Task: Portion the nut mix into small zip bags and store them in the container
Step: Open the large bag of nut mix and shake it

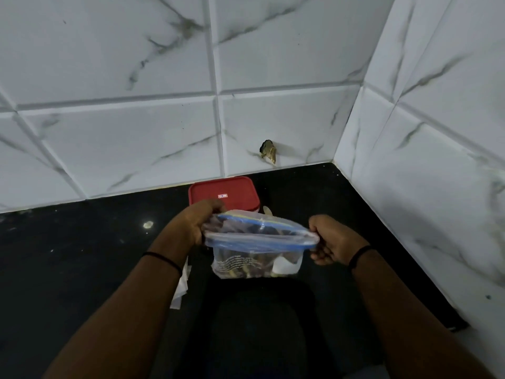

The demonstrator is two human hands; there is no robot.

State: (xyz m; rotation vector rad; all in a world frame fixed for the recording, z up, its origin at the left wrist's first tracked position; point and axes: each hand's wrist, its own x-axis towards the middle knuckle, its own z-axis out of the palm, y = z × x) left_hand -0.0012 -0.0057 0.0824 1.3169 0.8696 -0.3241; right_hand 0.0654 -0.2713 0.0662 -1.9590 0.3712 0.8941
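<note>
Zip bag (257,250), clear with a blue seal strip and dark nuts inside, hung above the black counter (82,242), held at both ends of its mouth. The left hand (200,221) had its fingers curled round the left end; the right hand (332,239) pinched the right end. Just behind stood the container (222,194), its red lid on, near white marbled wall tiles (136,132) in a corner.

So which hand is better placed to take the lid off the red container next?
Probably the left hand: it grips the zip bag right beside the red lid. The right hand holds the bag's far end, further from it.
</note>
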